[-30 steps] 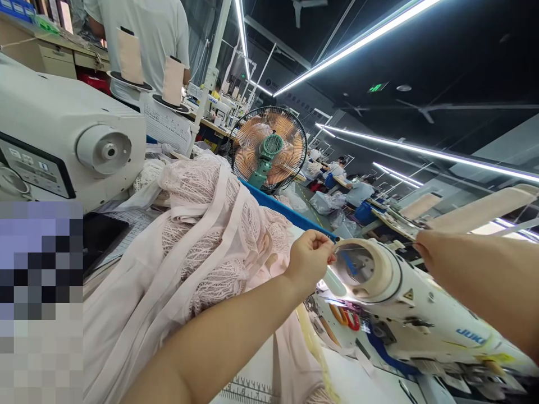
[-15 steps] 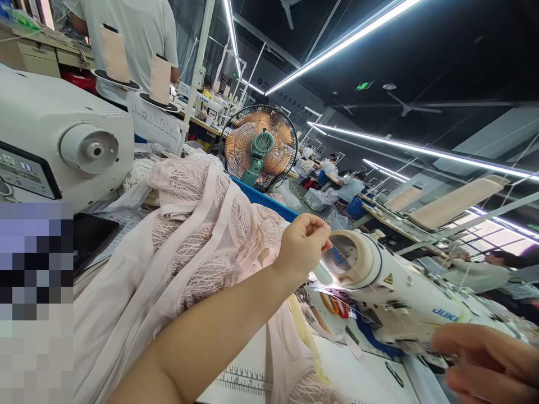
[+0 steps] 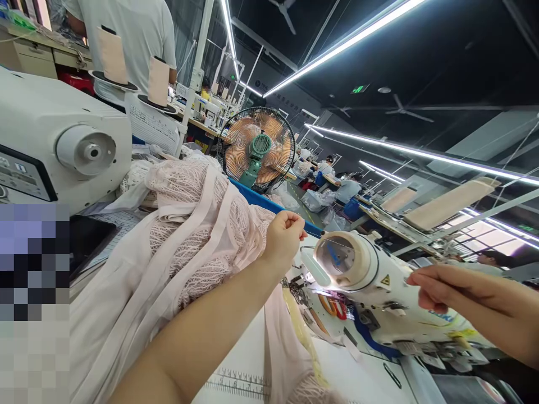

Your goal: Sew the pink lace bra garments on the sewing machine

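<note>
My left hand [image 3: 284, 238] is raised in a pinch beside the round end of a white sewing machine [image 3: 370, 264]; whatever lies between its fingertips is too small to make out. On the right, my right hand [image 3: 446, 289] is pinched in front of the machine's body, and what it holds is also too fine to see. Left of my left forearm lies a large pile of pale pink lace garments [image 3: 197, 235]. A pale pink piece with a yellow edge [image 3: 295, 336] hangs below my left hand.
A second machine [image 3: 67, 134] stands at the left, near two thread cones [image 3: 158, 82]. A fan [image 3: 257, 148] is behind the blue bin edge [image 3: 252, 196]. Orange- and red-handled scissors [image 3: 332, 307] lie under the machine. A person in a grey shirt [image 3: 130, 39] stands behind.
My left hand has moved slightly left, away from the machine's round end. My right hand has risen and come further into view, its fingers now pinched.
</note>
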Tool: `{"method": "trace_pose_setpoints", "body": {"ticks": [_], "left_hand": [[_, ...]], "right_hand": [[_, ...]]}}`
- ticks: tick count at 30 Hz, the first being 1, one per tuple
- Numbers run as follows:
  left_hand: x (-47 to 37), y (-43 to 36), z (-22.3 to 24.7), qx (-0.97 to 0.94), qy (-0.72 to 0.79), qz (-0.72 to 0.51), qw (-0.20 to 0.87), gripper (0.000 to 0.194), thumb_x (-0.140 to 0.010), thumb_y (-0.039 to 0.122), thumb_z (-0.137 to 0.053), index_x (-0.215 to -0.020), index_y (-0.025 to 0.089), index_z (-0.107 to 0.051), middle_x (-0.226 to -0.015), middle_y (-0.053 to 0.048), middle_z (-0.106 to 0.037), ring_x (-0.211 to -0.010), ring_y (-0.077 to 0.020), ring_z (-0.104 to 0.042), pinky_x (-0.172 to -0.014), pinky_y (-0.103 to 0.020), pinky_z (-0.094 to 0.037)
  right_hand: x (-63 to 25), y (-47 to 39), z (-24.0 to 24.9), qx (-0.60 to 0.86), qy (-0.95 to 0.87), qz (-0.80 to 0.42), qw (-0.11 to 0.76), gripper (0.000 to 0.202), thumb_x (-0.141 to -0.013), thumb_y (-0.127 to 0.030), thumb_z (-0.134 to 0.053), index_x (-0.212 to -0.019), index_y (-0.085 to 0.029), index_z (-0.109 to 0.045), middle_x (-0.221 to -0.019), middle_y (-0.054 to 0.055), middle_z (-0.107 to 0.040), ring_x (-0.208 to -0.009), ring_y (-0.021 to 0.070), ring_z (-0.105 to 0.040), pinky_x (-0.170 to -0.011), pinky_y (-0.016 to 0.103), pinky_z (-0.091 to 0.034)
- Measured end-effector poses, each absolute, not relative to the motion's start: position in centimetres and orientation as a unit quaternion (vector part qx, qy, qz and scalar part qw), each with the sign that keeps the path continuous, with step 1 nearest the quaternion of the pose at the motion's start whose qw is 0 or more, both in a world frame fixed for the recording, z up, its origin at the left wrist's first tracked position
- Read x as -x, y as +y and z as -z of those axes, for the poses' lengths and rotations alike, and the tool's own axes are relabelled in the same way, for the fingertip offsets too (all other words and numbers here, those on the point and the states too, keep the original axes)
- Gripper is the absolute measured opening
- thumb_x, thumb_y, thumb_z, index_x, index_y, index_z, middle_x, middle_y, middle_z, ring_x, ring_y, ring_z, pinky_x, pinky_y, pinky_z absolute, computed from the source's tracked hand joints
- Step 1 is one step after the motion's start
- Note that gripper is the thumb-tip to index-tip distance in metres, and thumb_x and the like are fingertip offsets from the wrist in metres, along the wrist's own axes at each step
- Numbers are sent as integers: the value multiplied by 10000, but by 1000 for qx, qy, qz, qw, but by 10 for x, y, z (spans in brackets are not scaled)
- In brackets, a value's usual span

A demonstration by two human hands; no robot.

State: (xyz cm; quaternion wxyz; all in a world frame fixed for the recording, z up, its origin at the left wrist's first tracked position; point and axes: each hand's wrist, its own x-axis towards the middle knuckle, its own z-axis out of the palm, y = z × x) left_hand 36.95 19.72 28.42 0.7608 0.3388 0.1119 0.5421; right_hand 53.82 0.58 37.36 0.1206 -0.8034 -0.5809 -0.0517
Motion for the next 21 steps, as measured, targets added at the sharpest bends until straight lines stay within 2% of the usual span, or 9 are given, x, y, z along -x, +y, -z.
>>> {"method": "trace_pose_setpoints", "body": {"ticks": [5,11,14,18,21], "left_hand": [[-368,198,-286,-335,120,-542,762,123,-709,92,-541,-629,166,-484,-451,82,-430,-474,-64,-447,-529,-195,-339],[-367,199,-285,-336,127,-546,757,113,-703,96,-534,-630,165,-482,-451,83,-435,-477,-62,-449,-530,-191,-339],[-368,200,-284,-339,127,-552,751,100,-700,106,-537,-639,166,-486,-465,79,-449,-488,-64,-453,-539,-195,-344],[-366,200,-284,-347,124,-564,739,86,-704,108,-528,-648,163,-493,-498,66,-476,-504,-67,-450,-542,-201,-339],[-362,198,-287,-351,117,-574,730,99,-713,105,-519,-642,165,-485,-490,69,-459,-502,-67,-437,-545,-203,-336]], "right_hand": [[-544,16,-380,826,-549,35,125,495,-719,-744,-401,-772,-315,-642,-679,35,-650,-657,223,-595,-662,364,-503],[-542,26,-391,863,-495,1,101,268,-782,-552,-454,-817,-346,-622,-789,42,-702,-783,268,-649,-779,440,-511],[-538,40,-394,870,-463,-3,166,246,-798,-472,-432,-831,-298,-602,-819,63,-719,-823,283,-668,-874,487,-490],[-533,62,-395,850,-475,-32,225,268,-814,-416,-388,-897,-224,-556,-942,113,-715,-897,225,-678,-873,324,-530],[-526,79,-400,847,-505,-10,168,285,-862,-369,-340,-905,-198,-564,-1003,103,-702,-920,183,-669,-822,243,-532]]}}
